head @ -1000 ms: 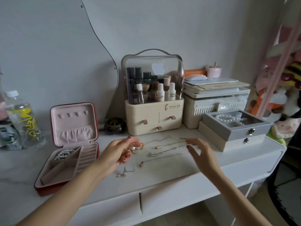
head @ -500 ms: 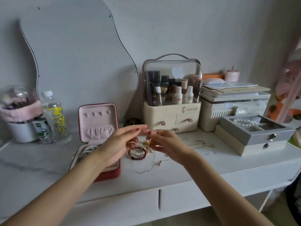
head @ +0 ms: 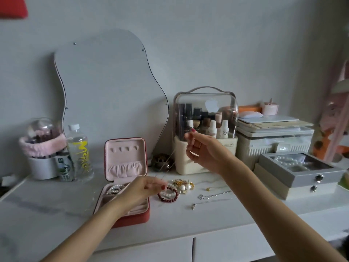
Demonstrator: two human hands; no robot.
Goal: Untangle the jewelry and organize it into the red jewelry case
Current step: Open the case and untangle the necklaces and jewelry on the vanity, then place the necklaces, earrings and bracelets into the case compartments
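The red jewelry case (head: 132, 219) lies open left of centre, its pink lid upright, with a pearl bracelet (head: 115, 189) in a rear compartment. My left hand (head: 141, 191) hovers over the case's right side and pinches the low end of a thin chain (head: 170, 159). My right hand (head: 202, 154) is raised in front of the cosmetics box and pinches the chain's upper end. On the table lie a dark red bead bracelet (head: 168, 195), a tangle of gold and pearl pieces (head: 184, 186), and two silver necklaces (head: 213, 196).
A clear-lidded cosmetics organizer (head: 204, 129) stands behind the jewelry. A grey box of pearls (head: 300, 173) and a white storage box (head: 272, 140) sit at right. A water bottle (head: 80, 154), a wavy mirror (head: 111, 91) and a small dark jar (head: 160, 162) are at the back.
My hands, close together over the jewelry pile half a second ago, have parted. The right hand has risen with the thin chain while the left stays low by the case.
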